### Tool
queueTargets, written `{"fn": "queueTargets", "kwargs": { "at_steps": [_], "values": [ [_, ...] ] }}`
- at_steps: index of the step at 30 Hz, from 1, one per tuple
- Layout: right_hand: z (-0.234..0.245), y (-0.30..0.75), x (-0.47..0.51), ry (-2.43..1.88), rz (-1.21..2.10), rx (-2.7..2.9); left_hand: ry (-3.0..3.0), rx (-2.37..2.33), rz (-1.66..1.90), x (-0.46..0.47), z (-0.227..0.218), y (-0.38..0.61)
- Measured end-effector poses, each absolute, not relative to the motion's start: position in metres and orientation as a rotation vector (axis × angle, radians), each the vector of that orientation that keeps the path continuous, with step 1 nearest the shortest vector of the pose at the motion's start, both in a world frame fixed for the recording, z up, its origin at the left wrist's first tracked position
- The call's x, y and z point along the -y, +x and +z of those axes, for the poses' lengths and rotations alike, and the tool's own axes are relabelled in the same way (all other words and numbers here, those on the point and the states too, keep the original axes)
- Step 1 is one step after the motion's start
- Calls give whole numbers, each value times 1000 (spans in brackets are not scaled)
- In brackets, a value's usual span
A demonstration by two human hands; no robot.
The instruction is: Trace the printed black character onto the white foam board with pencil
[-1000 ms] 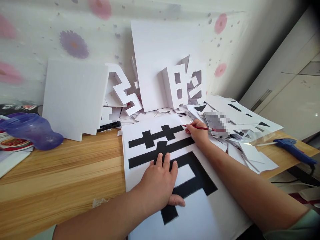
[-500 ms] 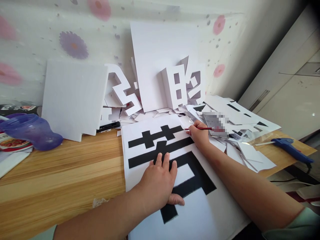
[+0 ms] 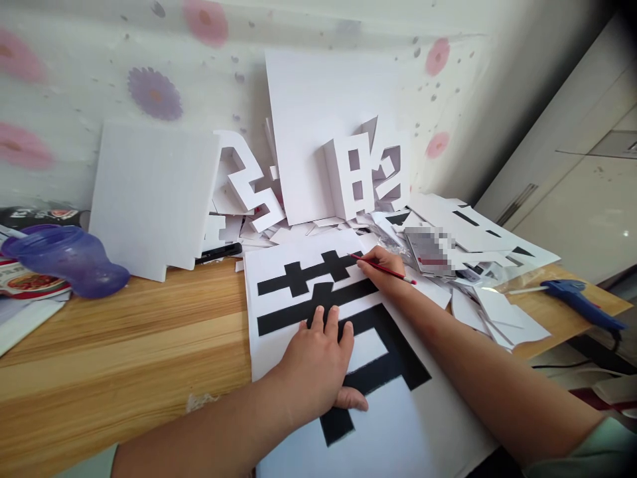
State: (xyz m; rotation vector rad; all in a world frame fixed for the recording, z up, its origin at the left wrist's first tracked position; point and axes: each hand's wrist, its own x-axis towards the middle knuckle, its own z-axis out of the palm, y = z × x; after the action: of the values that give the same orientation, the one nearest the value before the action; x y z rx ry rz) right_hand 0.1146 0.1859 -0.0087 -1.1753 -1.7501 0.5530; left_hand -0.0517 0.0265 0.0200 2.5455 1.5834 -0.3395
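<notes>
A white sheet (image 3: pixel 398 425) printed with a large black character lies on the wooden table (image 3: pixel 124 345). My left hand (image 3: pixel 316 368) rests flat on the sheet, fingers spread over the black strokes. My right hand (image 3: pixel 385 269) pinches a thin red pencil (image 3: pixel 383 269) near the sheet's upper right, its tip touching the top black stroke.
White foam boards (image 3: pixel 149 196) and cut-out foam characters (image 3: pixel 355 172) lean against the flowered wall. Paper scraps (image 3: pixel 488 305) are piled at the right. A blue glue gun (image 3: pixel 580 299) lies at the table's right edge. At the far left lies a purple plastic object (image 3: pixel 70 259), with a black pen (image 3: pixel 219 252) nearer the sheet.
My right hand has shifted left with the pencil, whose tip now lies further left on the top stroke. My left hand has stayed in place.
</notes>
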Motion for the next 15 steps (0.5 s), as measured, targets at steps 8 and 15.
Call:
{"fn": "queueTargets", "kwargs": {
  "at_steps": [8, 15],
  "values": [
    [-13, 113, -186, -1003, 580, 2049, 2531, -1568, -331, -26, 22, -52],
    [-11, 113, -185, -983, 510, 2146, 2547, -1562, -271, -26, 22, -53]
  ]
}}
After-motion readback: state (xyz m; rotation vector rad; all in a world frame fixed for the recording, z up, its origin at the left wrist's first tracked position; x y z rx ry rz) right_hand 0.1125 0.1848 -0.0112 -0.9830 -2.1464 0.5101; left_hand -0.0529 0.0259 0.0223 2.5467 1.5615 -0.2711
